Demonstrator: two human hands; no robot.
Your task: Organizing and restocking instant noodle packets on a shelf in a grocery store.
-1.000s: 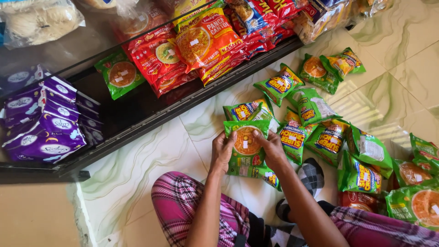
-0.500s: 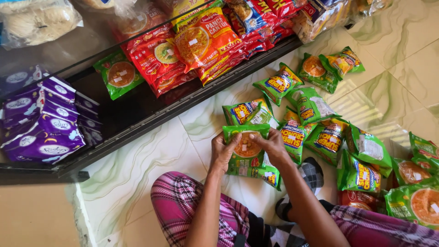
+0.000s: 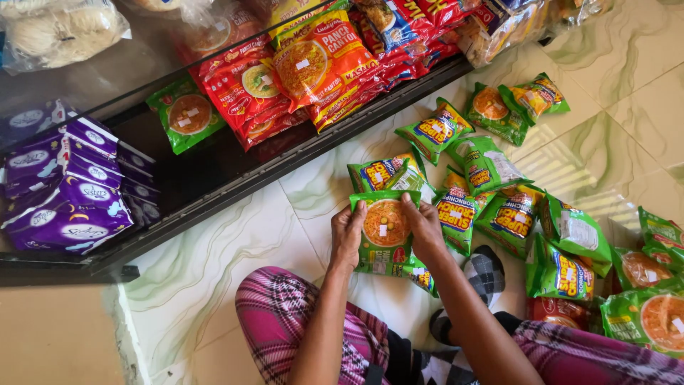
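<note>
Hands, left and right, are gripping a crinkly green packet by its sides at frame centre; more packets possibly stacked underneath, glossy tile below.

A green noodle packet with an orange bowl picture sits at centre, held at both side edges, atop a small stack of like packets. To its right, green and yellow packets lie scattered flat over the tiled floor, some face up, some showing white backs; a red packet lies among them. On the dark shelf, red and yellow packets overlap in a row, one green packet beside them, and purple packets are stacked at far left.
</note>
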